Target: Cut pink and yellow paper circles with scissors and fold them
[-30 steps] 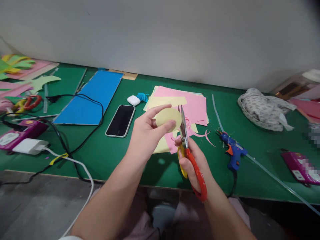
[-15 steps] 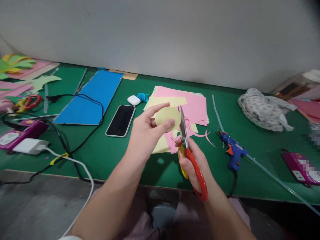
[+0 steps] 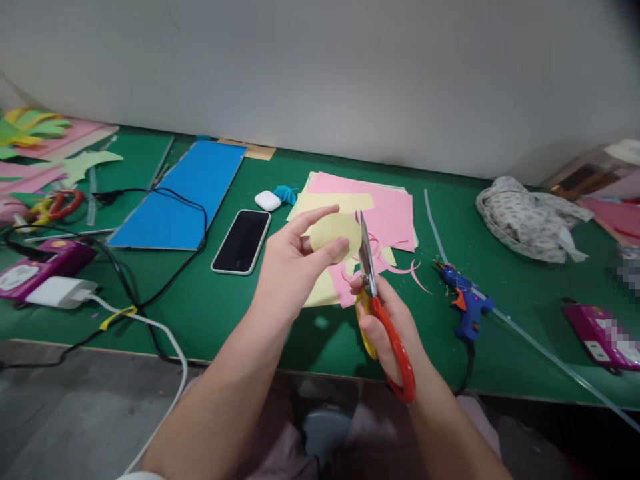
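My left hand [image 3: 293, 267] pinches a round pale yellow paper disc [image 3: 336, 231] between thumb and fingers, above the green table [image 3: 240, 313]. My right hand [image 3: 387, 327] grips red and yellow handled scissors [image 3: 377, 300]. Their blades point up and touch the disc's right edge. Under both hands lies a stack of pink and yellow paper sheets [image 3: 385, 207] with curled pink offcuts [image 3: 407, 268].
A phone [image 3: 241, 241], a white earbud case [image 3: 267, 200] and a blue sheet [image 3: 183, 193] lie to the left, with cables and a white charger [image 3: 60, 292]. A blue glue gun [image 3: 467, 303], a glue stick [image 3: 434, 223] and a bundled cloth [image 3: 530, 217] sit to the right.
The disc and scissors have shifted very slightly left; otherwise nothing has visibly changed.
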A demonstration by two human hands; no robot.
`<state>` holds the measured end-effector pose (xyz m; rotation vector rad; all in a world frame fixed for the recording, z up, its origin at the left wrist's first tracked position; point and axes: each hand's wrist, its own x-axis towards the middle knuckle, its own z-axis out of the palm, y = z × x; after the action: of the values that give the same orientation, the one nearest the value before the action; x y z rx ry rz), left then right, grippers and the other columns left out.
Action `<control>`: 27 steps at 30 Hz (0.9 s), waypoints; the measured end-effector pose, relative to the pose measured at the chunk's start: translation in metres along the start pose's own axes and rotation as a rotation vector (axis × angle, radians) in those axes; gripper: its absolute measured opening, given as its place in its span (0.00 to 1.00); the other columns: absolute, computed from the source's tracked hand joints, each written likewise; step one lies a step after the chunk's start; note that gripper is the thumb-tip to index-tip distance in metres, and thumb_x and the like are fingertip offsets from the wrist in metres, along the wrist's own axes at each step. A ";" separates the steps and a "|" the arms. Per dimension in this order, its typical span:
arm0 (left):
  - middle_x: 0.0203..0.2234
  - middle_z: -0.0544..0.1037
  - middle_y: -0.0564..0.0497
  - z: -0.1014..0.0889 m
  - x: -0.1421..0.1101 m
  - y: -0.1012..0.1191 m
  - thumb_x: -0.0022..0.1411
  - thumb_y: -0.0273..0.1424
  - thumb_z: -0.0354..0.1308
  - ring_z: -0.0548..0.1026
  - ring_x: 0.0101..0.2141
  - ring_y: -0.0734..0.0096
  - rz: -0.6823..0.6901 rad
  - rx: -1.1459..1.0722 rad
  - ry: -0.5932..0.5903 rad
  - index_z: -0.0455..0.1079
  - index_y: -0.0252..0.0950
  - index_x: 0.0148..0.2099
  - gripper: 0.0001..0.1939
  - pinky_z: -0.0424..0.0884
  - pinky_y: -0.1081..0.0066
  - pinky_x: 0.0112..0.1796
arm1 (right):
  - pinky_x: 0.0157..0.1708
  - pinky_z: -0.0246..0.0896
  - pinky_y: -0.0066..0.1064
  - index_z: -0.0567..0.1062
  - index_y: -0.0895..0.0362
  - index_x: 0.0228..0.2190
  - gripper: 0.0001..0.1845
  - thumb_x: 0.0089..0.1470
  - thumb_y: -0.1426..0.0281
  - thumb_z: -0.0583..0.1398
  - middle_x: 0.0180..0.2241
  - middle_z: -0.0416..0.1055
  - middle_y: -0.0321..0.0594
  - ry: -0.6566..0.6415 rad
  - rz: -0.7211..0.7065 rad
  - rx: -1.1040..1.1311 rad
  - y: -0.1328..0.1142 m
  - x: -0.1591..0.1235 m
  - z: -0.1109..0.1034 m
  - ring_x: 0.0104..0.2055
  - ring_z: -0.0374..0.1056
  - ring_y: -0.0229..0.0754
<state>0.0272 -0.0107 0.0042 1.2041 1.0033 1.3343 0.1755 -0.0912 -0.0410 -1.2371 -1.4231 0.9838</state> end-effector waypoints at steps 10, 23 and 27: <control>0.30 0.82 0.51 -0.001 0.000 -0.001 0.50 0.33 0.71 0.79 0.30 0.70 0.004 0.011 -0.001 0.78 0.39 0.52 0.25 0.78 0.73 0.32 | 0.39 0.66 0.35 0.71 0.51 0.46 0.28 0.57 0.43 0.58 0.40 0.70 0.42 -0.009 -0.015 -0.003 0.001 0.000 -0.002 0.38 0.67 0.43; 0.30 0.82 0.51 -0.001 0.002 -0.002 0.51 0.33 0.72 0.78 0.29 0.72 0.014 0.008 0.002 0.77 0.38 0.52 0.25 0.79 0.74 0.32 | 0.41 0.67 0.34 0.72 0.50 0.46 0.27 0.55 0.44 0.60 0.43 0.71 0.42 -0.014 0.008 0.040 0.004 -0.001 -0.002 0.41 0.69 0.44; 0.30 0.82 0.51 -0.002 0.002 -0.003 0.51 0.33 0.72 0.78 0.29 0.72 0.017 0.011 0.002 0.77 0.39 0.52 0.25 0.79 0.73 0.32 | 0.43 0.67 0.35 0.72 0.50 0.46 0.26 0.56 0.44 0.61 0.43 0.71 0.41 -0.017 0.000 0.055 0.004 -0.001 -0.003 0.42 0.69 0.45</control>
<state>0.0255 -0.0083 0.0015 1.2219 1.0048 1.3457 0.1789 -0.0915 -0.0447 -1.1911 -1.3999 1.0296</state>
